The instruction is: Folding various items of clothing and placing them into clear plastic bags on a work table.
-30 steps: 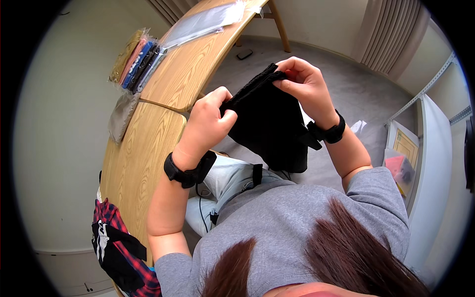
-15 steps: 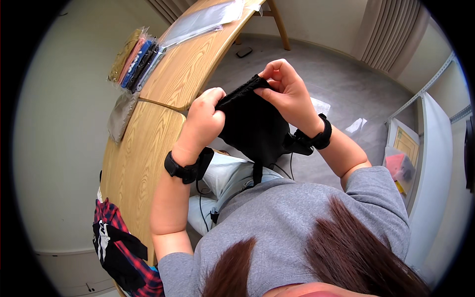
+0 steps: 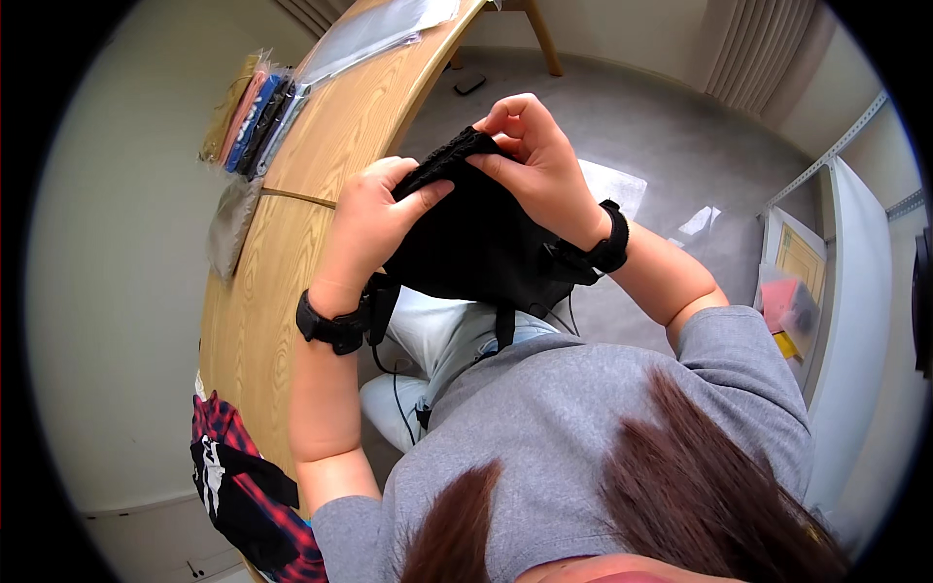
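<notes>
Held up in front of my lap is a black cloth garment (image 3: 466,243) with a thick, gathered-looking upper edge; its lower part hangs down, and its exact kind is not clear. My left hand (image 3: 369,219) pinches the left end of that edge, thumb on the near side and fingers curled behind. Further right along the same edge, my right hand (image 3: 539,170) grips the cloth between thumb and bent fingers. The edge slants upward from left to right between the hands. A black strap with a small device sits on each wrist.
A wooden table (image 3: 282,253) runs along my left, bearing bagged folded clothes (image 3: 248,121) and clear plastic bags (image 3: 379,34). A plaid and black garment (image 3: 238,486) lies at the near left. White sheets (image 3: 612,185) lie on the floor; a white shelf (image 3: 855,291) stands right. Cables hang near my lap.
Both hands and the black garment have shifted left and slightly up in the picture. My left thumb now shows stretched over the gathered edge. The cloth is still in both hands.
</notes>
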`<state>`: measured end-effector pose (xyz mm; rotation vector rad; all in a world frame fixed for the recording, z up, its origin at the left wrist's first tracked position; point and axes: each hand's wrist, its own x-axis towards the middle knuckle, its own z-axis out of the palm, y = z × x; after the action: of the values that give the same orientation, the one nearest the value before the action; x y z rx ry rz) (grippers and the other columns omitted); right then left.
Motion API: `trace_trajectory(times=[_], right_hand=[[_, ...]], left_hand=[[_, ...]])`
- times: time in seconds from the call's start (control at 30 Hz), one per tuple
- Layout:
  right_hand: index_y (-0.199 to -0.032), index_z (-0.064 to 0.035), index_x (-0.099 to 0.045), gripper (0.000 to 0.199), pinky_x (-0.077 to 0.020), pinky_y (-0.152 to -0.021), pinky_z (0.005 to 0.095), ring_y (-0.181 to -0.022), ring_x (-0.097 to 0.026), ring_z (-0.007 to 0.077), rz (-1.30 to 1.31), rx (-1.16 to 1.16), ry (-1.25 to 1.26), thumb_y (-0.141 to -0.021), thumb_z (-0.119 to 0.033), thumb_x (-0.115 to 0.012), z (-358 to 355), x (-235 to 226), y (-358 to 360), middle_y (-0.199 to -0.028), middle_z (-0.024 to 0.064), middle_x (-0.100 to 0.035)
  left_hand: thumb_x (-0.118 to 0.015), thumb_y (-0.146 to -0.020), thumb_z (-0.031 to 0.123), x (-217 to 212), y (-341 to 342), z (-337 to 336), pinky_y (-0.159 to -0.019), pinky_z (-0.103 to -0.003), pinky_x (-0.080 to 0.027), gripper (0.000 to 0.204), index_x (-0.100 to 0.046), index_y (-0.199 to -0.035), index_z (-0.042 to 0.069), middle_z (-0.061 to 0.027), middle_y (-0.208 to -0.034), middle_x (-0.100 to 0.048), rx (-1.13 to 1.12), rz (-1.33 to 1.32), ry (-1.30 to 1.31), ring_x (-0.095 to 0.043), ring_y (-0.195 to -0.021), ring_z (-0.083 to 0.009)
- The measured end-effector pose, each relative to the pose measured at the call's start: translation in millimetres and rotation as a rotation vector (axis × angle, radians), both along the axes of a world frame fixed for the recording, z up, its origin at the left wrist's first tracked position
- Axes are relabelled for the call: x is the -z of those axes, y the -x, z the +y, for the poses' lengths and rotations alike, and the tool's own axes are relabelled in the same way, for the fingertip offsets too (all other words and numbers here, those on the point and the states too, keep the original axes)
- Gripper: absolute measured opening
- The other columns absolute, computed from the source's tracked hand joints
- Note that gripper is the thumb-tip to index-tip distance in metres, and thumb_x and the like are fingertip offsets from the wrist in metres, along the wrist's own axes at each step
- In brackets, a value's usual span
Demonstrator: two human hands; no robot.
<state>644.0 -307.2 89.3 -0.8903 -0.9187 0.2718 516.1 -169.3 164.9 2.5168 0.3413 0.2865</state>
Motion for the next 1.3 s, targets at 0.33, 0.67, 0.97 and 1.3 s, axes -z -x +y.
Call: trace_trajectory(times=[0.33,0.67,0.97,1.3], right_hand=[[-0.124,-0.0073,-0.042,0.053,-0.047,-0.084,0.0262,-0.096,-0.057,0.0116,-0.138,-0.217,0.203,-0.079,-0.003,-0.069,-7.8,19.8,-28.6,-0.106,0.0045,-0.058],[-0.094,-0.0028,-0.063,0.015,-0.0504,-0.077,0.0282,-0.082,-0.064,0.0152,0.026,0.006,0.517,-0.08,-0.01,-0.061,-24.6,170.9,-53.9,-0.084,0.0081,-0.067],[-0.123,-0.0124,-0.052,0.049,-0.0365,-0.102,0.0367,-0.12,-0.048,0.0236,0.061,0.054,0.542,-0.076,-0.011,-0.065,-13.1,235.8,-25.0,-0.125,0.0083,-0.055],[-0.087,-0.0045,-0.063,0.016,-0.0484,-0.075,0.0381,-0.084,-0.061,0.0293,-0.142,0.392,0.589,-0.072,-0.01,-0.067,-9.7,263.1,-16.1,-0.085,0.0102,-0.064]], left_hand=[[-0.063,-0.083,0.008,-30.7,-17.7,1.3,-0.071,-0.025,-0.047,0.024,-0.06,-0.102,-0.005,-0.0072,-0.081,-0.064,0.151,0.051,0.047,-0.057,-0.075,-0.0111],[-0.06,-0.084,-0.002,-93.7,-46.1,2.5,-0.079,-0.021,-0.045,0.024,-0.061,-0.108,-0.004,-0.0021,-0.092,-0.064,0.231,0.008,-0.069,-0.057,-0.086,-0.0085],[-0.051,-0.087,-0.004,-155.6,-20.4,59.8,-0.089,-0.024,-0.043,0.032,-0.055,-0.119,-0.003,-0.0052,-0.108,-0.061,0.183,-0.052,-0.083,-0.057,-0.098,-0.0123],[-0.052,-0.09,0.002,-171.6,-16.6,68.7,-0.087,-0.024,-0.044,0.028,-0.056,-0.118,-0.002,-0.0059,-0.107,-0.061,0.051,-0.156,-0.235,-0.059,-0.097,-0.0134]])
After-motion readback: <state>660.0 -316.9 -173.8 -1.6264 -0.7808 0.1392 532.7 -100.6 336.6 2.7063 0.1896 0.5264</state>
